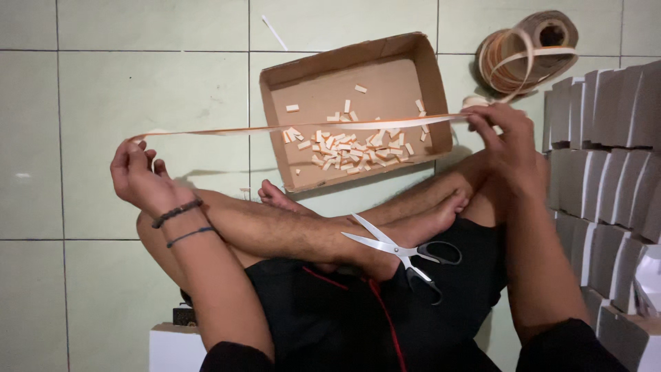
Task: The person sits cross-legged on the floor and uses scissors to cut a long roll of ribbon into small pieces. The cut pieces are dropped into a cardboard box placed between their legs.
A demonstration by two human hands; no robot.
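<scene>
So there's a long strip of tape (289, 127) stretched tight over the tiled floor (124, 103), right above the open cardboard box (427, 65) full of small cut pieces (348, 146). Left hand (138, 176) has its fingers pinched on one end, right hand (506, 134) pinches the other, near the tape roll (530, 52). Scissors (403, 253) lie open on the ankle, folded grey boxes (599, 151) stacked along the right edge

White box (175, 348) and grey cartons (606, 172) cut by edges
</scene>
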